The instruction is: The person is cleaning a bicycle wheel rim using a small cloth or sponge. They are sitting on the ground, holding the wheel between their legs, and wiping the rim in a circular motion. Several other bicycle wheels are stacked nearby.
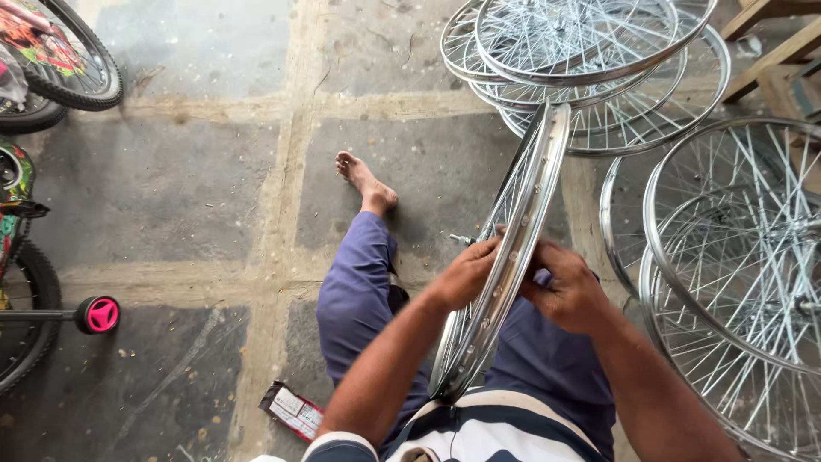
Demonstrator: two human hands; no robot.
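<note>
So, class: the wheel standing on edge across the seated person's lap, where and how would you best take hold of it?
Grip the wheel by its rim, one hand from each side, as the left hand and right hand do here. It stands on edge, so both flanks of the rim lie open, and the smooth metal band gives the fingers firmer purchase than the thin spokes would. That is a judgement.

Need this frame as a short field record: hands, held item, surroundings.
left hand: grips the near side of the rim
right hand: grips the opposite side of the rim
held item: shiny silver spoked bicycle wheel, standing on edge over the lap
posture: seated on the stone-tile floor, purple trousers, one bare foot stretched out
stacks: more silver spoked wheels lying flat, one pile ahead, one to the right
left edge: small bicycles with black tyres, pink training wheel
floor item: small flat packet
</note>
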